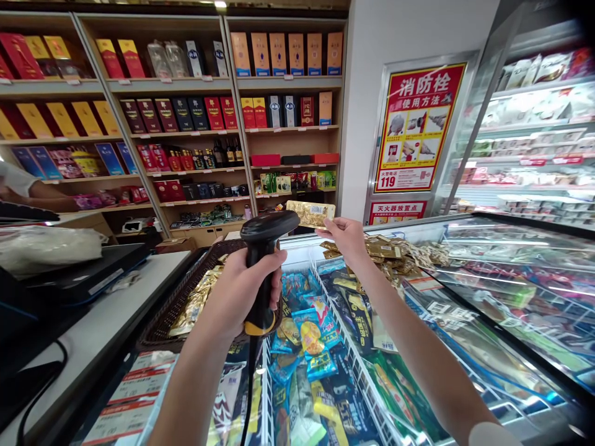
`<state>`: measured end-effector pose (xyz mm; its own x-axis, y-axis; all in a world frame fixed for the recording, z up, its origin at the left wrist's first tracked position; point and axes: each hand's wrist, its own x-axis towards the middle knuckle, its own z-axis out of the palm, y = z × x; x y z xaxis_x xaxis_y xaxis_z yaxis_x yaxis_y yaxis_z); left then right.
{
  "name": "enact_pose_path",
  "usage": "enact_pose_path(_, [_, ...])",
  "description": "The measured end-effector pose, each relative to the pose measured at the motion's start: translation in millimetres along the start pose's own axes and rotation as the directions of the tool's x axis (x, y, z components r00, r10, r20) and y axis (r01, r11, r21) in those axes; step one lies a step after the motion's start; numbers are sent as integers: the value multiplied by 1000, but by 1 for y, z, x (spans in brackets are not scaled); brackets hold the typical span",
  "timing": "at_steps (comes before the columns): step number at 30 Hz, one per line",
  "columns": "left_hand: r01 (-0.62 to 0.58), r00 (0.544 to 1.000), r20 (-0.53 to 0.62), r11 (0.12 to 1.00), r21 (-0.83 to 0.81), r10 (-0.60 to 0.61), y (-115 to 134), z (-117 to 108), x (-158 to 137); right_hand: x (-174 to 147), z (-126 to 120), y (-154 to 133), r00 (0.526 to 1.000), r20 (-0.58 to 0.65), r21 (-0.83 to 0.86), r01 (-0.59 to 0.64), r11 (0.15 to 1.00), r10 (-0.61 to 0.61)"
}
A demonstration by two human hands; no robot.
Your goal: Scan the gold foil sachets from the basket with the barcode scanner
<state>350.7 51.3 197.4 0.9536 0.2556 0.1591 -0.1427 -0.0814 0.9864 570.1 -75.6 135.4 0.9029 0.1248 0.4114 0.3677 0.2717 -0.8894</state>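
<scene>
My left hand [232, 291] is wrapped round the handle of a black barcode scanner [267, 229] with a yellow band at its base. Its cable hangs down over the freezer. My right hand [346, 241] pinches a flat gold packet [309, 214] by its right end, with a barcode label showing. The scanner's head points toward the packet, and the two look close; whether they touch I cannot tell. Beneath my left hand, a dark woven basket [160, 316] holds gold packets [199, 303]. More gold packets [388, 251] lie in a pile beyond my right forearm.
Below is a chest freezer with white wire dividers [344, 334] and wrapped ice creams [311, 334]. A counter [171, 272] with dark equipment and a plastic bag [51, 251] stands left. A person's arm [44, 195] shows at far left. Shelves [181, 87] of boxes line the back.
</scene>
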Motion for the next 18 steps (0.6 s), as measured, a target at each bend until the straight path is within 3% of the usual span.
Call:
enact_pose_path(11, [-8, 1000, -5, 1000, 17, 8, 0, 0, 1, 1, -1, -2, 1000, -2, -3, -9, 1000, 9])
enact_pose_path(15, [-23, 999, -22, 1000, 17, 23, 1, -3, 1, 16, -27, 4, 999, 40, -131, 1, 991, 4])
enact_pose_path(18, [-20, 999, -40, 1000, 7, 20, 1, -6, 1, 34, -62, 19, 994, 53, -338, -74, 938, 97])
